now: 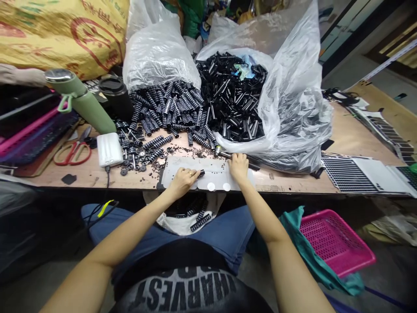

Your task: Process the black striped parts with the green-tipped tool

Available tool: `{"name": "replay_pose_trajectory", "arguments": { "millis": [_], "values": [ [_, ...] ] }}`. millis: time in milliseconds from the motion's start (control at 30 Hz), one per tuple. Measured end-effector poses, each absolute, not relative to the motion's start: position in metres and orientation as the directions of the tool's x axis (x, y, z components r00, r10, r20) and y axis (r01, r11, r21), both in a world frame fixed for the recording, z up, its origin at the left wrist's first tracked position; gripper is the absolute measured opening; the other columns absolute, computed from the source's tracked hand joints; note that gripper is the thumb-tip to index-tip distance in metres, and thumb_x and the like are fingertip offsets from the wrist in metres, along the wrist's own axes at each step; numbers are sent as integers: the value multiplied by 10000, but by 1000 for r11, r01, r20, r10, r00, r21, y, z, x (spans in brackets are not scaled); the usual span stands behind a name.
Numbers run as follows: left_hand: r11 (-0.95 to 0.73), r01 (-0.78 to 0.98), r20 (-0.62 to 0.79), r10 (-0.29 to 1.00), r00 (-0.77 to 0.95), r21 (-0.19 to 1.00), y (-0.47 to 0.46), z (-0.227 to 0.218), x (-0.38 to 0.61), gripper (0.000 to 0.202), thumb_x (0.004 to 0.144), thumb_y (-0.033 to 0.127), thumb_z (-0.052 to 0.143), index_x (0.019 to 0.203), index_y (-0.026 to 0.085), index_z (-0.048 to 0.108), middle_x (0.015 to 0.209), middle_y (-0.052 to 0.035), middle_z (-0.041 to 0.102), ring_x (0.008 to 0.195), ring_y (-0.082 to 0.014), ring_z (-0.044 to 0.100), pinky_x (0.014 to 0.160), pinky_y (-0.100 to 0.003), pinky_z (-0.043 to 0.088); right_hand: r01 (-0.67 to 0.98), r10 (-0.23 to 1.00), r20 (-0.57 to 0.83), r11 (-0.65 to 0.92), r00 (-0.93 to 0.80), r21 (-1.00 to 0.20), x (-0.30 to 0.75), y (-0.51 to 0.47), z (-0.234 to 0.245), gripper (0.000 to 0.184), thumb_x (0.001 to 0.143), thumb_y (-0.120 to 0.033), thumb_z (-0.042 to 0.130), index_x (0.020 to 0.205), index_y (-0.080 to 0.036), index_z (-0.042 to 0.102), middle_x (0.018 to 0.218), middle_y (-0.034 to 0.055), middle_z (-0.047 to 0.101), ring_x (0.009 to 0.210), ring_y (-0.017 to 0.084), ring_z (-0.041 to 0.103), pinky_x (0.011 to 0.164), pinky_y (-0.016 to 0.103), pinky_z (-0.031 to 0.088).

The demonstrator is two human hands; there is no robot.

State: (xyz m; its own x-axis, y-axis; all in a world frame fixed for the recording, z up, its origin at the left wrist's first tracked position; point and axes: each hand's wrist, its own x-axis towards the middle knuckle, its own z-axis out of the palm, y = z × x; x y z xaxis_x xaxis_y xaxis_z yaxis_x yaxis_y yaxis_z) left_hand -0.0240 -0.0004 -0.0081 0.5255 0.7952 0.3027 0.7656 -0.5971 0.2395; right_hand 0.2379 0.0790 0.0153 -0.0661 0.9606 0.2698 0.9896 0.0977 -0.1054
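Observation:
My left hand [183, 180] rests on a grey work plate [211, 171] at the table's front edge, fingers curled round a small black tube part [201, 173]. To its right, my right hand [239, 166] is closed over the handle of a small hammer [219, 152] whose metal head lies at the plate's far edge. Behind the plate lies a heap of black ribbed rollers [172, 108], and right of it an open clear bag of plain black tubes [231, 95].
A white power bank [109, 149], red scissors [73, 152], a green flask [83, 102] and a black cup [115, 95] stand at left. Loose black washers [137, 161] scatter near the plate. A bag of finished rollers [195, 215] hangs in my lap; a pink basket [335, 241] sits at lower right.

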Motion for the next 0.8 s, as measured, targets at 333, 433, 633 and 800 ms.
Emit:
{"name": "replay_pose_trajectory", "arguments": {
  "millis": [333,433,633,800],
  "values": [
    [-523,828,337,831,443,202,-16,-8,-17,416,936,109,348,1291,215,538,1151,-124,660,1023,-266,572,929,-502,301,773,997,-32,33,-68,-634,232,31,47,214,928,-406,423,829,-218,449,709,9,563,619,166,529,604,287,407],
    [-509,842,347,833,430,179,-17,-9,-16,407,943,121,353,1294,212,539,1160,-123,659,1048,-273,566,937,-510,291,507,972,-151,-41,-178,-861,223,-1,63,295,923,-524,391,849,-240,424,600,-65,484,457,108,451,487,229,366],
    [-496,860,386,822,419,121,-19,-10,-13,402,950,121,348,1292,188,549,1173,-116,659,1110,-281,544,951,-512,287,680,982,-97,39,-161,-732,205,-31,55,341,955,-489,329,810,-217,473,588,-31,471,518,121,464,543,236,361],
    [-478,866,373,837,400,147,-20,-14,-9,421,943,121,353,1319,179,535,1204,-126,644,1132,-272,544,972,-491,301,725,974,-120,58,-192,-686,199,-33,53,388,985,-464,234,780,-221,457,599,-13,504,530,131,500,566,235,367]
  ]
}}
